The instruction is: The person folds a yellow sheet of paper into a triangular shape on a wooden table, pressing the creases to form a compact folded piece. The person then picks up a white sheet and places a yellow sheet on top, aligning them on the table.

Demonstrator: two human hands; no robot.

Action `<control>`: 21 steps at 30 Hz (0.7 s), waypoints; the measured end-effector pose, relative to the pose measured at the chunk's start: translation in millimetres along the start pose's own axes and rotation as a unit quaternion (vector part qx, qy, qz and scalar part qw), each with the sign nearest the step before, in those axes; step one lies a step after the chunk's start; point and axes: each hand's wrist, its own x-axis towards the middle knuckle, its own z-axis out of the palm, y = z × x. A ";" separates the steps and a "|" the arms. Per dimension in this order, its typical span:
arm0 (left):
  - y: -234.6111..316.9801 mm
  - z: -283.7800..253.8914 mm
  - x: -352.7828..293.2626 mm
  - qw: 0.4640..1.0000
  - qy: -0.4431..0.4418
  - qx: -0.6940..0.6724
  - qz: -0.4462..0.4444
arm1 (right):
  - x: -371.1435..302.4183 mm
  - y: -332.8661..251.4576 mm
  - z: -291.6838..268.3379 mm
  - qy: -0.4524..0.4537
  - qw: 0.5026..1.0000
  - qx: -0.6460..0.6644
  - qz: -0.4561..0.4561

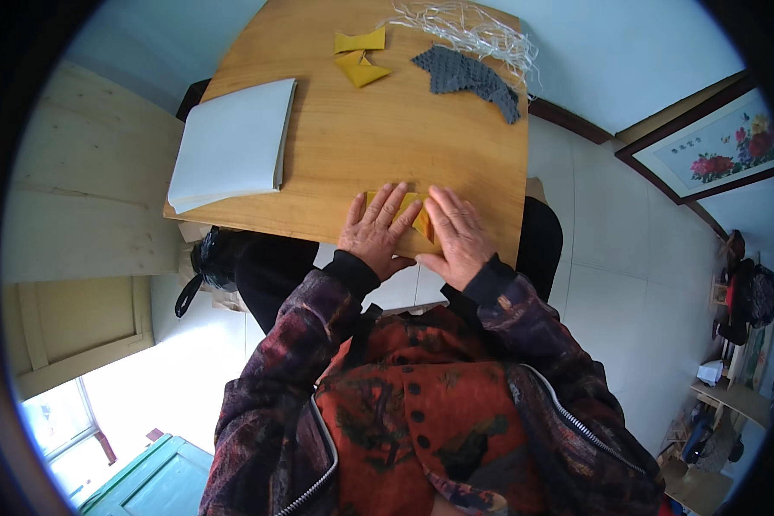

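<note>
Yellow paper (425, 227), folded at least in part, lies flat at the near edge of the wooden table (353, 146), right in front of the person & mostly hidden under both hands. L hand (374, 230) is palm-down on its L part, fingers out straight & a bit spread, pointing away from the body; R hand (460, 236) lies along its R side, fingers also straight & close tog. Neither is curled round anything, so looks like flat pressure, no grip; thumbs sit near each other at the near side, can't tell if either tucks under the sheet. Step in hand, my read: paper folding, prob. flattening or creasing a fold, w/ L steadying & R smoothing, tho which hand does what is a guess. Next move prob. calls for running a fingertip firmly along the crease, then lifting an edge for the next fold w/ corners lined up; main risk is the sheet slipping & the fold going skew. Far side of tbl: two folded yellow pcs (363, 72), maybe finished units of the same kind, plus grey textured piece (464, 76) & a tangle of whitish strands (473, 33) to the R. White paper stack (232, 142) at L, well apart from the hands.
</note>
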 end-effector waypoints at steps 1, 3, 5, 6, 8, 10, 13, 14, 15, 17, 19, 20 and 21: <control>-0.7 -0.1 0.5 1.000 -0.002 0.003 -0.002 | 8.0 0.2 5.3 -0.012 1.000 -0.006 -0.009; -1.6 0.4 0.8 1.000 0.002 0.003 -0.007 | 18.6 0.1 14.0 -0.060 0.998 0.001 -0.007; -1.8 1.6 -0.2 1.000 0.003 -0.010 -0.013 | 20.6 1.1 17.8 -0.062 0.998 0.008 -0.011; -1.5 2.6 -0.7 1.000 0.016 -0.018 -0.012 | 20.1 1.7 18.9 -0.077 0.997 0.010 -0.003; -1.0 3.9 -1.9 0.999 0.026 -0.040 -0.012 | 18.1 0.6 21.1 -0.070 0.997 -0.010 -0.014; -0.1 4.4 -1.9 0.999 0.020 -0.023 -0.017 | 16.1 -0.2 21.8 -0.069 0.997 -0.019 -0.016; 0.8 3.8 -0.5 0.999 0.018 -0.031 -0.023 | 16.3 -2.6 25.6 -0.080 0.996 -0.035 -0.003; 1.2 3.1 -0.9 0.999 0.022 -0.034 -0.024 | 15.5 -3.4 26.4 -0.075 0.996 -0.038 -0.001; 0.8 2.3 -0.8 0.999 0.017 -0.038 -0.024 | 15.2 -3.4 27.0 -0.080 0.996 -0.043 0.000; -1.1 1.0 -0.2 0.998 0.012 -0.052 -0.018 | 15.2 -3.1 29.4 -0.076 0.996 -0.051 -0.007; -4.0 0.6 -0.8 0.997 0.006 -0.069 -0.019 | 13.3 -1.8 31.3 -0.069 0.996 -0.054 -0.006; -5.6 0.6 -1.9 0.997 0.020 -0.079 -0.011 | 11.9 -2.3 32.7 -0.064 0.996 -0.056 -0.004; -6.6 0.9 -3.8 0.995 0.038 -0.091 -0.013 | 11.8 -2.5 34.4 -0.059 0.996 -0.059 -0.004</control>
